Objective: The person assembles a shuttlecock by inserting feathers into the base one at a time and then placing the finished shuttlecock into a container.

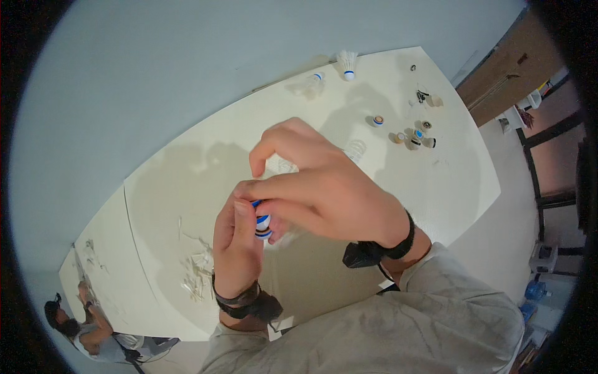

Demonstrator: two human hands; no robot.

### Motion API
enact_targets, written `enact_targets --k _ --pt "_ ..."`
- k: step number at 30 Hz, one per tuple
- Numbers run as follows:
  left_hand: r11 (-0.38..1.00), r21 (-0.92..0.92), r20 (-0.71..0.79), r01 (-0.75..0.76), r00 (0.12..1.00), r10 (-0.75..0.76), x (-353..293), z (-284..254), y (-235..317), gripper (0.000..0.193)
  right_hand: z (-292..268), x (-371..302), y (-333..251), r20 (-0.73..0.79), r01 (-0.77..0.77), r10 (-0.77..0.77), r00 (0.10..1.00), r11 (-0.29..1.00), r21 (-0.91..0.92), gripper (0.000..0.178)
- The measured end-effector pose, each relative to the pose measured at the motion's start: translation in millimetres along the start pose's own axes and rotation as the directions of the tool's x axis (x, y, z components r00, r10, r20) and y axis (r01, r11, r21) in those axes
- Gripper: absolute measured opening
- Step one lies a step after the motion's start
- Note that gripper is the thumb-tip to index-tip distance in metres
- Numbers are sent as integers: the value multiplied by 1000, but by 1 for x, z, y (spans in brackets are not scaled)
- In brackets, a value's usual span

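In front of me, my left hand (242, 240) is closed around white shuttlecock corks (263, 229) with blue bands; a dark ring shows at the lower end. My right hand (311, 177) reaches over from the right, its fingertips pressed onto the same corks beside my left thumb. Its upper finger is bent and stands clear. My fingers hide much of the corks, and I cannot tell exactly how many are there. Behind my right hand lies a whitish ribbed piece (281, 165), partly covered. Another pale ribbed skirt (356, 149) is beyond my right wrist.
A feathered shuttlecock (348, 65) stands at the table's far edge, beside a clear-skirted one (314, 84). Several loose corks (414, 138) and small dark parts (422, 96) sit at the right. White slivers (198, 274) are heaped at the left. Another person (93, 330) sits far left.
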State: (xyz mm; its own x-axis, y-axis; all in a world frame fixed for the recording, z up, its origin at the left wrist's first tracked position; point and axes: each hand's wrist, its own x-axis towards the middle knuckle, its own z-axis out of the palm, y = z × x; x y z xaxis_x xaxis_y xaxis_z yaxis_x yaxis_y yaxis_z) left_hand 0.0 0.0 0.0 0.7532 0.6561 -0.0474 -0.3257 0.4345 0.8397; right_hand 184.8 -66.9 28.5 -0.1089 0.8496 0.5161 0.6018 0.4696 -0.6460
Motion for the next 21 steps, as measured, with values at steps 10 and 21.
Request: enact_targets --k 10,21 --pt "56 836 544 -545 838 36 -3 43 -73 17 -80 -100 145 -511 -781 608 607 340 -523 33" --pt "-334 550 687 -765 642 -340 -40 -10 -146 24 -58 -99 127 -246 -505 446 861 686 -523 27"
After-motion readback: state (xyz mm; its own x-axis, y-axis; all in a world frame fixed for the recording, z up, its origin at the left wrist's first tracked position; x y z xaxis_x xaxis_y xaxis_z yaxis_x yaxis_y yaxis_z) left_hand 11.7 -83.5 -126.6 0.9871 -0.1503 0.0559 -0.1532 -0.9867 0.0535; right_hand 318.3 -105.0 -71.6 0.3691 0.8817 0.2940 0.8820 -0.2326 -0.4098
